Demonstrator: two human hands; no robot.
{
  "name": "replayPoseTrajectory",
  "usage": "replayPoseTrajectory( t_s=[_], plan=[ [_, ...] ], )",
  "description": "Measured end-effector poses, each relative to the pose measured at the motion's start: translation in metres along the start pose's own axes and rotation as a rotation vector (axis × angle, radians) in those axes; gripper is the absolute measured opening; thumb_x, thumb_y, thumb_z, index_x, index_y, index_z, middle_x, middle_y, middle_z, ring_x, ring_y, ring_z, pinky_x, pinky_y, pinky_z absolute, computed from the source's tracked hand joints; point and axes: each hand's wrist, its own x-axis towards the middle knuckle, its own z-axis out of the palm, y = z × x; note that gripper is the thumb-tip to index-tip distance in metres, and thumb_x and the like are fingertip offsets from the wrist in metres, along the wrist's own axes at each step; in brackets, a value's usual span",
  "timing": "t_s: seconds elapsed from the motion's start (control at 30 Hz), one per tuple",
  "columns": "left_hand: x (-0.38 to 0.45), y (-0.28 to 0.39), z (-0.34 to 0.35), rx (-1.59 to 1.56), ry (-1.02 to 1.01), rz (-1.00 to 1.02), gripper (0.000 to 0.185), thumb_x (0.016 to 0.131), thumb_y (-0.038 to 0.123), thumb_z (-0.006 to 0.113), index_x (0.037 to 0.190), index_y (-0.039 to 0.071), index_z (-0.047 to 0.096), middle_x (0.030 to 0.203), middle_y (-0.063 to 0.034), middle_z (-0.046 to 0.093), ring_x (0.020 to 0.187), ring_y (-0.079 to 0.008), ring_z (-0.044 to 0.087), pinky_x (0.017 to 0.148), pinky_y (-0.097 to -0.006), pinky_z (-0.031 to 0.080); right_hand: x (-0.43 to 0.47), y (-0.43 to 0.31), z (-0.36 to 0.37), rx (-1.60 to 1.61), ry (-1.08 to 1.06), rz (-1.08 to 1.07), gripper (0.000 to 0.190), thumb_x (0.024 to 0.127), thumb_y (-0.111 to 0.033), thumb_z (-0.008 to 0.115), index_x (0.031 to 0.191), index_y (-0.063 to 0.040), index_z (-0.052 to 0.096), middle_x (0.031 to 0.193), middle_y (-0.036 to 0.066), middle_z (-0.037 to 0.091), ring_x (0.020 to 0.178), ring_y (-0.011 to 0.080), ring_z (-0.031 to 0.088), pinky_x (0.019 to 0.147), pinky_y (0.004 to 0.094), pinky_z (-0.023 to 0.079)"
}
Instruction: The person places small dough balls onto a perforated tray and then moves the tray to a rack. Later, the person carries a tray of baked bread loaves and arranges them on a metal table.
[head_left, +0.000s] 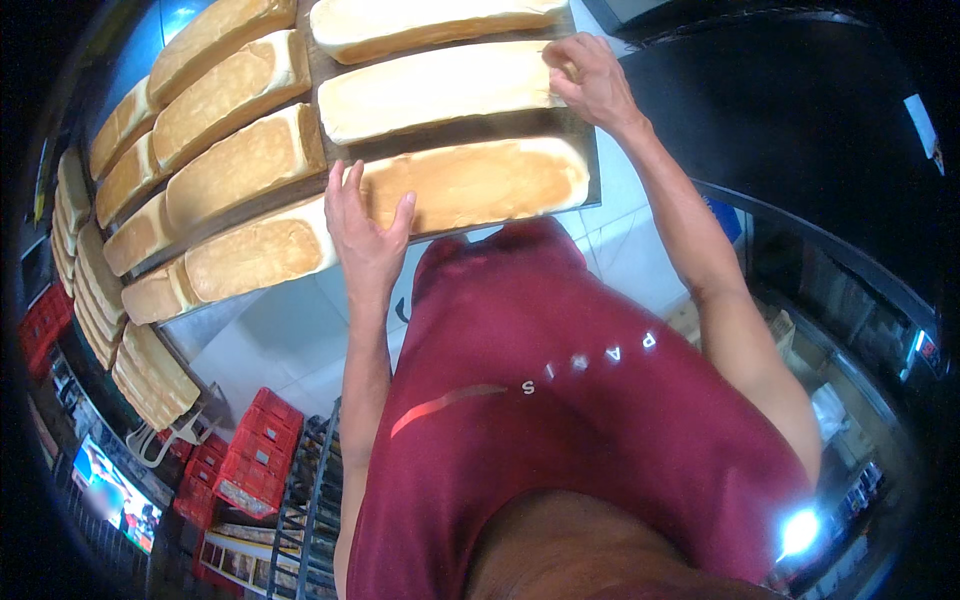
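Two columns of long, golden-crusted bread loaves lie on a dark board before me. My left hand (369, 231), fingers spread, is at the left end of the nearest right-hand loaf (480, 184). It touches or hovers just over that end; which one is unclear. At the right end of the pale second loaf (435, 90) is my right hand (591, 81), its fingers curled. Whether they pinch the crust is hidden. Beyond that lies another pale loaf (442, 26). Left of my left hand is a browner loaf (255, 251).
More loaves (157, 375) stand in tight rows at the far left. Below are stacked red plastic crates (259, 450), a black metal rack (304, 495) and a white plastic chair (169, 439). A lit screen (116, 495) is at lower left. The dark board's front edge (510, 220) runs close to my body.
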Motion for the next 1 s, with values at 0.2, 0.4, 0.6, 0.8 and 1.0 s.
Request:
replayPoseTrajectory(
  t_s=[0.2,0.4,0.6,0.8,1.0],
  plan=[
    [0.027,0.03,0.026,0.008,0.025,0.126,0.066,0.082,0.026,0.084,0.136,0.001,0.057,0.148,-0.0242,0.05,0.139,-0.0414,0.046,0.115,-0.0517,0.037,0.006,0.004,-0.002,-0.001,-0.074,0.025,0.03,0.08,-0.017,0.068,0.108,-0.009,0.071,0.099,0.009,0.063,0.097,0.0293,0.058,0.092,0.045,0.047],
    [0.054,0.061,0.068,-0.015,-0.002,0.254,0.065,0.08,0.028,0.084,0.134,0.002,0.059,0.145,-0.0228,0.052,0.137,-0.0395,0.046,0.114,-0.0518,0.035,0.01,0.01,-0.003,0.101,-0.086,0.014,0.031,0.078,-0.019,0.069,0.107,-0.009,0.07,0.1,0.01,0.061,0.1,0.0315,0.059,0.091,0.0457,0.046],
    [0.068,0.086,0.095,-0.047,-0.033,0.324,0.064,0.08,0.029,0.084,0.133,0.003,0.06,0.146,-0.0203,0.051,0.138,-0.0378,0.045,0.114,-0.052,0.034,0.013,0.019,-0.006,0.13,-0.109,-0.016,0.03,0.077,-0.019,0.069,0.106,-0.01,0.069,0.099,0.01,0.061,0.102,0.032,0.06,0.09,0.0456,0.047],
    [0.074,0.095,0.11,-0.052,-0.049,0.33,0.064,0.078,0.028,0.084,0.131,0.002,0.06,0.146,-0.0199,0.049,0.138,-0.0384,0.042,0.115,-0.0529,0.031,0.015,0.02,-0.011,0.097,-0.203,-0.026,0.032,0.08,-0.014,0.069,0.111,-0.007,0.068,0.101,0.011,0.061,0.101,0.0305,0.059,0.091,0.0435,0.049],
    [0.078,0.097,0.117,-0.035,-0.04,0.341,0.063,0.079,0.029,0.084,0.131,0.002,0.06,0.146,-0.0196,0.049,0.138,-0.0389,0.042,0.115,-0.0544,0.031,0.017,0.019,-0.012,0.155,-0.176,-0.058,0.031,0.079,-0.012,0.069,0.11,-0.007,0.068,0.099,0.011,0.061,0.099,0.0309,0.06,0.089,0.0439,0.05]
  ],
)
